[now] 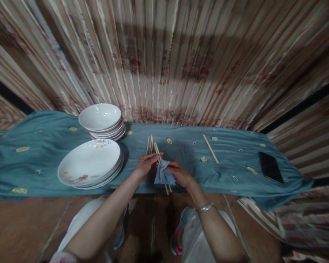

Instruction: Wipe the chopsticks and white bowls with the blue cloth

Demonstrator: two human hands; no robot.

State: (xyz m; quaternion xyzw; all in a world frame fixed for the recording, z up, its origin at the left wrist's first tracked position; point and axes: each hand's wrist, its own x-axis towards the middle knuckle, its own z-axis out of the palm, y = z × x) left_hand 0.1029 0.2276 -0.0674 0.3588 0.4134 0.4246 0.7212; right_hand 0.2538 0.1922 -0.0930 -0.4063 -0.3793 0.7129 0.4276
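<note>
A pair of light wooden chopsticks (157,149) slants over the front of the table, upper ends pinched in the fingers of my left hand (145,165). A light blue cloth (164,175) is bunched round their middle, and my right hand (181,174) is closed on it. The lower ends stick out below the cloth, past the table's front edge. Just beyond my left hand, several more chopsticks (151,141) lie on the tablecloth, partly hidden by the hand. Farther right rests another chopstick or pair close together (210,148).
At left stand a stack of white flowered plates (90,162) and, behind it, a stack of white bowls (101,117) with red-edged rims. A black phone-like slab (271,167) lies at right on the teal tablecloth (233,160). A striped, patterned curtain (164,65) hangs behind the table.
</note>
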